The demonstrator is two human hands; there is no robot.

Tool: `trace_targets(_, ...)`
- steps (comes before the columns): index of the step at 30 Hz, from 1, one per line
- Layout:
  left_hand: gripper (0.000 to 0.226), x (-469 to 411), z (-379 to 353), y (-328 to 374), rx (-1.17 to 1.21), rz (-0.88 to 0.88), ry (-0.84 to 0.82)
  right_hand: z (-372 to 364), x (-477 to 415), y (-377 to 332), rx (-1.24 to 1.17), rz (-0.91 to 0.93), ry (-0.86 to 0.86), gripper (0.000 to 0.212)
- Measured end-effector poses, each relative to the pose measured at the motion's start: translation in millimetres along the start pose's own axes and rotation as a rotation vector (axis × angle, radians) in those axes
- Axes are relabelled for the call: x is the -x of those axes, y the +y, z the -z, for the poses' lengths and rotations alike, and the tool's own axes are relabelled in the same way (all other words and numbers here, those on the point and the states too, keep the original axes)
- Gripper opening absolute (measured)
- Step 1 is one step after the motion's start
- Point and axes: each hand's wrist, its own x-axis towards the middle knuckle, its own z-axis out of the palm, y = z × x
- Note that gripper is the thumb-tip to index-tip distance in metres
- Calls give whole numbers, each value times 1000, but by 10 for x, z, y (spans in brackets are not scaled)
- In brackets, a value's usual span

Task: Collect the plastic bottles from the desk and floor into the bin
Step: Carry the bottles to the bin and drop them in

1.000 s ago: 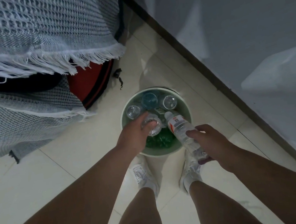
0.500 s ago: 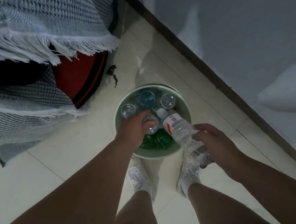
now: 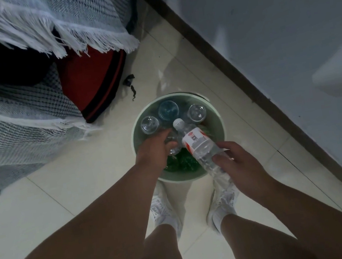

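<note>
Since space is tight, bin: round pale-green plastic, bottles stood on end.
Left hand: grips small clear bottle, likely clearing room.
Right hand: clamps red-labelled bottle, cap-first.

In the right hand, labelled bottle now farther over the bin.

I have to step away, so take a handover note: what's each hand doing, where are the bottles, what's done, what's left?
Left hand grips a clear bottle inside the bin.
Right hand holds a labelled bottle tilted, cap over the bin.
Done: three other bottles and a green bottle are in the bin.
Left: let both held bottles go into the bin.
</note>
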Motion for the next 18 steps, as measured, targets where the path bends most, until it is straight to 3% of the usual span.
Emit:
trace_targets(4,25,31,-2,-12,-94,-30,46,12,49,85,31,15,14,52)
trace_targets(7,43,259,81,-39,-245,-65,127,-11,94,72,29,35,2,44)
trace_targets(9,51,455,133,-39,-260,-70,172,-63,119,14,14,48,-1,51)
trace_targets(12,47,708,151,0,-118,6,211,-163,128,-42,-27,64,2,50)
trace_targets(15,33,883,147,81,258,171,157,-248,99,-79,20,108,-14,45)
trace_targets(18,21,972,162,172,474,281,97,-306,-24,-159,119,167,-28,43)
